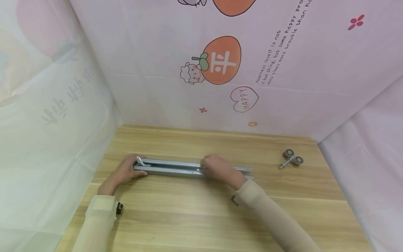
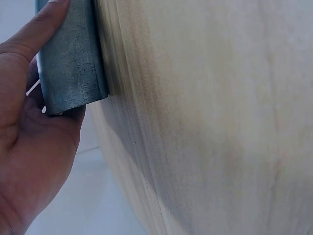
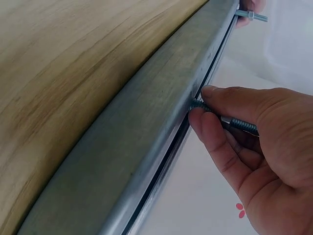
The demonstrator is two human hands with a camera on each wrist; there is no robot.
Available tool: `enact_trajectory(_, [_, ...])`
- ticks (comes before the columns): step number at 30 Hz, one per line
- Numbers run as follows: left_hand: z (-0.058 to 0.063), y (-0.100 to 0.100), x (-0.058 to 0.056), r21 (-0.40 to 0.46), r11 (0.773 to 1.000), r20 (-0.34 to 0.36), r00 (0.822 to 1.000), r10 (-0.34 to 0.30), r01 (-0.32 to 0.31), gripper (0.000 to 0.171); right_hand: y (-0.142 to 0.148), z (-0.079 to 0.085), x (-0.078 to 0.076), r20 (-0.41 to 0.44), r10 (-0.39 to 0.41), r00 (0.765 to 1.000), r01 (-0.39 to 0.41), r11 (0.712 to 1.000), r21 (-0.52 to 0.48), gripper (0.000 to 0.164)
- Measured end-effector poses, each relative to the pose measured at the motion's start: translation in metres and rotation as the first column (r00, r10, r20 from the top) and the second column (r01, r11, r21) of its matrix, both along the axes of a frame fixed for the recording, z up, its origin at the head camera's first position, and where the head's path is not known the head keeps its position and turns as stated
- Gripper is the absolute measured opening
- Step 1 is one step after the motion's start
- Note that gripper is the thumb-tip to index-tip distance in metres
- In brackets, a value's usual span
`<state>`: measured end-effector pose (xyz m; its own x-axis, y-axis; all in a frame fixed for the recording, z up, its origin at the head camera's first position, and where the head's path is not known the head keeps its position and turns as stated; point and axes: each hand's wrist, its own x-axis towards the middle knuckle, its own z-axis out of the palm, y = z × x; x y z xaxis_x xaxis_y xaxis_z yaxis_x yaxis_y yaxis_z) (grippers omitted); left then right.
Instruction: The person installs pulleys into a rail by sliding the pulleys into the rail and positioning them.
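A grey metal channel rail [image 1: 171,172] lies on the wooden table with its open slot facing up. Around its left end my left hand [image 1: 127,169] is curled, thumb on the near side; the left wrist view shows the thumb along the rail's wall [image 2: 73,58]. From the slot near that end sticks up a threaded bolt [image 1: 140,161] with a nut. Farther right along the rail, my right hand [image 1: 221,169] pinches another threaded bolt [image 3: 244,126] between thumb and fingers, standing out of the slot. What that bolt joins inside the rail is hidden.
A roller trolley [image 1: 292,158] with several wheels and a threaded bolt lies on the table [image 1: 195,213] to the right of the rail. Printed white cloth [image 1: 151,87] hangs behind the table and at both sides.
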<state>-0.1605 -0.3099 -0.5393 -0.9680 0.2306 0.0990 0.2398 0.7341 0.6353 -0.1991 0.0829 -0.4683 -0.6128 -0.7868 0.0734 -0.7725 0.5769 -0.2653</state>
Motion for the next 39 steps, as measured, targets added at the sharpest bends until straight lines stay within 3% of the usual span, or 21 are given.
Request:
enact_trajectory(28, [-0.001, -0.001, -0.002, 0.001, 1.0, -0.009, 1.0, -0.003, 0.003, 0.068, -0.028, -0.009, -0.004, -0.043, 0.009, 0.999, -0.008, 1.0, 0.011, 0.013])
enact_trajectory(39, [-0.001, 0.001, -0.002, 0.016, 1.0, -0.003, 1.0, -0.005, 0.006, 0.066, -0.024, -0.008, -0.004, 0.036, 0.008, 0.999, -0.007, 1.0, -0.015, 0.006])
